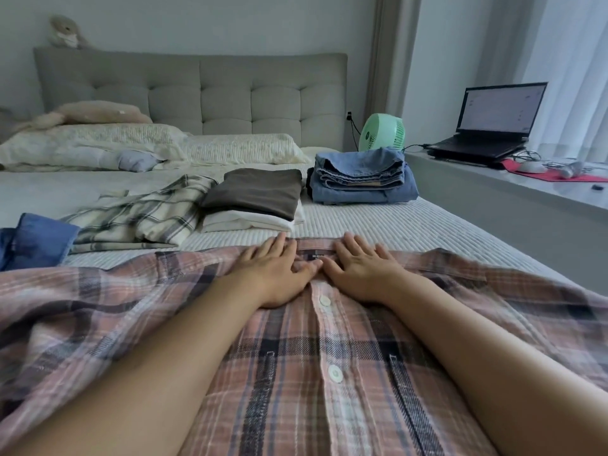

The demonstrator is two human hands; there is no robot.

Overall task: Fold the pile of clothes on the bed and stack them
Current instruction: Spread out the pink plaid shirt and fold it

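A pink plaid button shirt (296,366) lies spread front-up across the near part of the bed (394,222). My left hand (279,271) and my right hand (362,268) rest flat on it, palms down, fingers apart, on either side of the collar label. Beyond them sit a folded stack with a dark brown garment on white ones (256,199) and a folded stack of blue denim (362,179). An unfolded cream and grey plaid garment (138,215) lies to the left, with a blue garment (36,241) at the far left edge.
Pillows (138,146) and a plush toy (95,113) lie by the grey headboard (197,90). A green fan (381,133) stands at the bed's right corner. On the window ledge (493,182) are an open laptop (493,123) and a red mat with cables.
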